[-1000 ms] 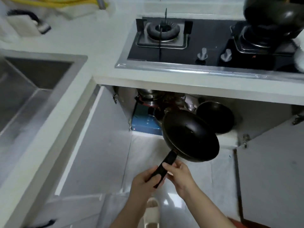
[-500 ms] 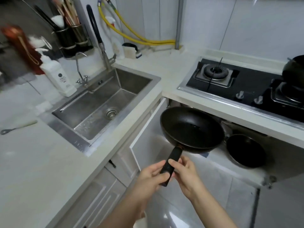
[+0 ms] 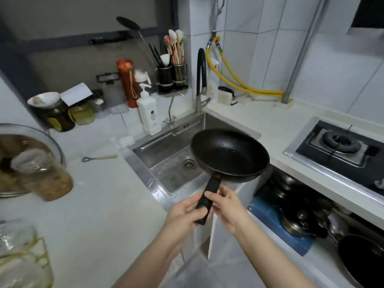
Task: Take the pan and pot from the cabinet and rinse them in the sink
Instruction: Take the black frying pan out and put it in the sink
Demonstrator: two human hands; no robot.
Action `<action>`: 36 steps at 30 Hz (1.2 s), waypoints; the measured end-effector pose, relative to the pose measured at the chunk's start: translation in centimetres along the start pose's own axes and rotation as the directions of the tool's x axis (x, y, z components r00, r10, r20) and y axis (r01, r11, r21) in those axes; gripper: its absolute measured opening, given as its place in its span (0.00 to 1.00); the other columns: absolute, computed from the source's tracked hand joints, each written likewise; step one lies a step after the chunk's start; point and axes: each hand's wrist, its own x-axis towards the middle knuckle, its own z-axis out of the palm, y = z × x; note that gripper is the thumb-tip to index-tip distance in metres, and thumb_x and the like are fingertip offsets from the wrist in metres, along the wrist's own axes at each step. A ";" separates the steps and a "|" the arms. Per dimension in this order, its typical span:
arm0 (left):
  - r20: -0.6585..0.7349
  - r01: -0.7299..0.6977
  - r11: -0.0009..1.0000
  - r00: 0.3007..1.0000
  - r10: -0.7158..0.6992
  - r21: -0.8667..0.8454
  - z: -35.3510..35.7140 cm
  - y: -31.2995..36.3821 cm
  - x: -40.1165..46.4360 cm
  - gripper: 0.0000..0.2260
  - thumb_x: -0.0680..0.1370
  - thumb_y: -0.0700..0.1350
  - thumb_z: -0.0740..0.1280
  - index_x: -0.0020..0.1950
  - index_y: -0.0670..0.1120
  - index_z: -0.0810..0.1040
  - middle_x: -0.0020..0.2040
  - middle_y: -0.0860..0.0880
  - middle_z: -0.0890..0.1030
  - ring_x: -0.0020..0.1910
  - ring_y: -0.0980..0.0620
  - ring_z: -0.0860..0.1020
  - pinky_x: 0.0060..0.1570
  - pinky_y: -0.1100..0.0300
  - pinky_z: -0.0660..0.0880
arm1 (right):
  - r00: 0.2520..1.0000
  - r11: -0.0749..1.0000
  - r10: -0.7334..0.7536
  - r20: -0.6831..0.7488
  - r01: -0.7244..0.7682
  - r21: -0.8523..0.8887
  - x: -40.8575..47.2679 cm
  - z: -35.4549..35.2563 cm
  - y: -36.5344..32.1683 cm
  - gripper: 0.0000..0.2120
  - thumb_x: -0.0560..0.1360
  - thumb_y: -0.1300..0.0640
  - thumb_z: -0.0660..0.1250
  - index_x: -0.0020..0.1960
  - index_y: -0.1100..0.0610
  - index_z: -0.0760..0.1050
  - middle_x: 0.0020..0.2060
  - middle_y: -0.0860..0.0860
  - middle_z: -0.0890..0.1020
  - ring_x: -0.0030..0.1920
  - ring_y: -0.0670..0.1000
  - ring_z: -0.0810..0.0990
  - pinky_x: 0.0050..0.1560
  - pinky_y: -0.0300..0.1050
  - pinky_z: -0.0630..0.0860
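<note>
A black frying pan (image 3: 229,151) hangs level over the right part of the steel sink (image 3: 166,163). Both hands hold its black handle: my left hand (image 3: 184,213) grips it from the left, my right hand (image 3: 226,206) pinches it from the right. The open cabinet (image 3: 291,215) under the stove shows several stacked pots and lids, and another dark pan (image 3: 361,260) at the lower right. A black-necked faucet (image 3: 201,80) stands behind the sink.
A gas stove (image 3: 340,142) sits on the right counter. A white soap bottle (image 3: 148,113), utensil holders (image 3: 171,75), jars (image 3: 41,175) and a spoon (image 3: 99,157) crowd the left counter. The white cabinet door (image 3: 214,229) stands open below my hands.
The pan has come up out of the cabinet and swung left over the sink, both hands still on the handle. My view has turned left toward the sink.
</note>
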 end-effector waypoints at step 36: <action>-0.296 0.168 0.972 0.932 -0.212 -0.167 -15.9 2.3 20.9 0.16 0.74 0.25 0.62 0.59 0.36 0.77 0.48 0.38 0.81 0.42 0.48 0.82 0.44 0.63 0.80 | 0.874 0.875 0.484 0.050 -0.482 -0.043 28.8 11.0 6.3 0.06 0.74 0.73 0.61 0.46 0.64 0.73 0.38 0.60 0.78 0.39 0.57 0.79 0.37 0.46 0.79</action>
